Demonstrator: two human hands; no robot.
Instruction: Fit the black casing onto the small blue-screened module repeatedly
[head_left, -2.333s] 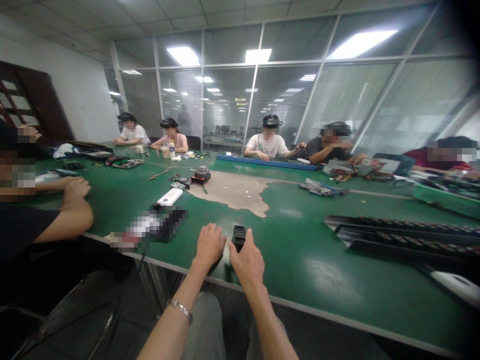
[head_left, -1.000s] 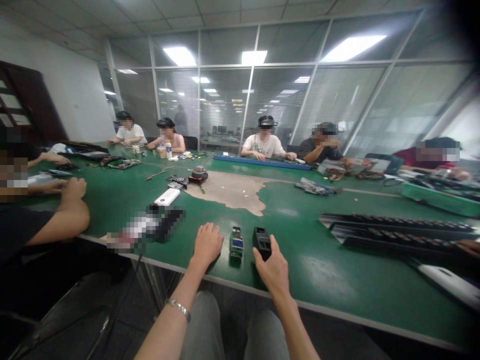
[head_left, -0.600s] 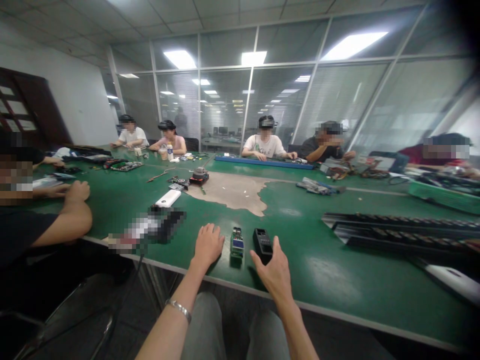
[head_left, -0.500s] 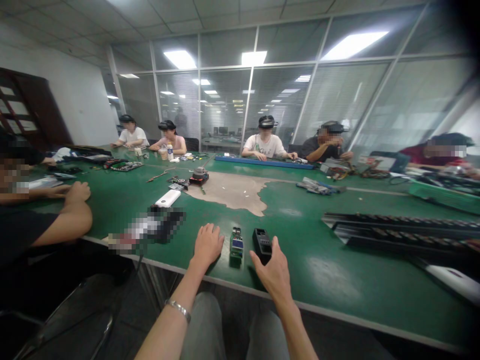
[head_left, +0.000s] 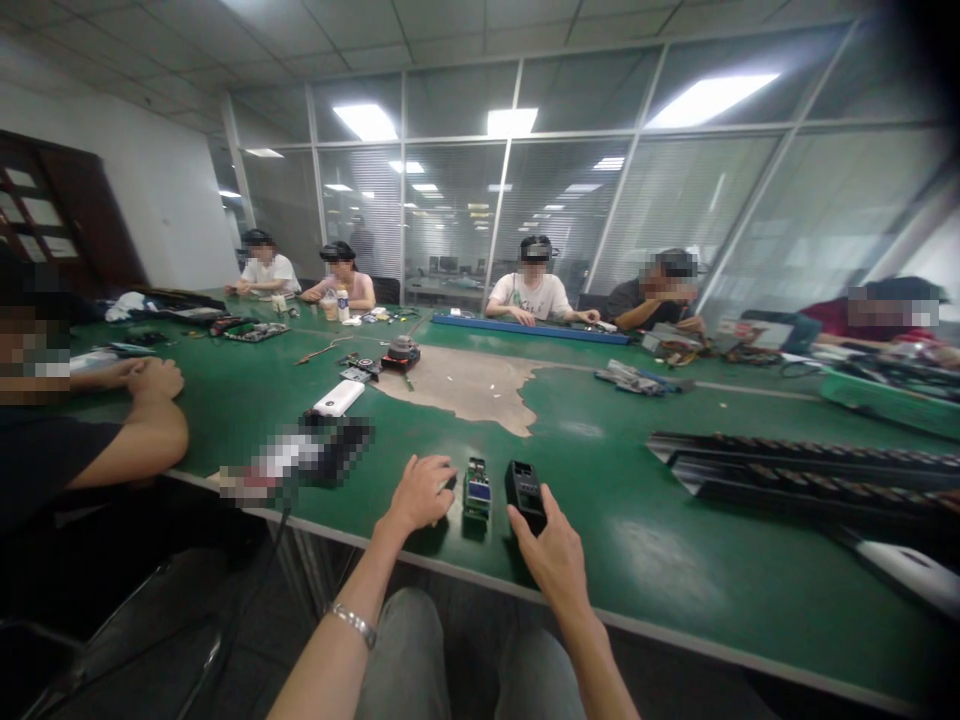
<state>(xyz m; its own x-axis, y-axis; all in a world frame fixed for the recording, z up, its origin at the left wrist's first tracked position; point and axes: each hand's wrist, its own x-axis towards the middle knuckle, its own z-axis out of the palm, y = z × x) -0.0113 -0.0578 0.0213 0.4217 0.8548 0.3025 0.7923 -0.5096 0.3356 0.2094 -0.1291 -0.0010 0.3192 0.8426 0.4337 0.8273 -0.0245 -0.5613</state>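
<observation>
A narrow green circuit board with a small bluish screen lies on the green table between my hands. To its right is a black plastic case with openings in its top face. My right hand has its thumb and fingers on either side of the case's near end. Just left of the board, my left hand rests low over the table with bent fingers. A dark edge shows at its fingertips; the rest of that thing is hidden under the hand.
A white device lies ahead on the left, near a blurred-out patch. Long black rails lie to the right, with a green basket behind. A co-worker's forearm rests at the left. Others sit across the table.
My right thumb has moved in closer to the black case. The left hand's fingers have lifted and bent, and a dark edge now shows at their tips.
</observation>
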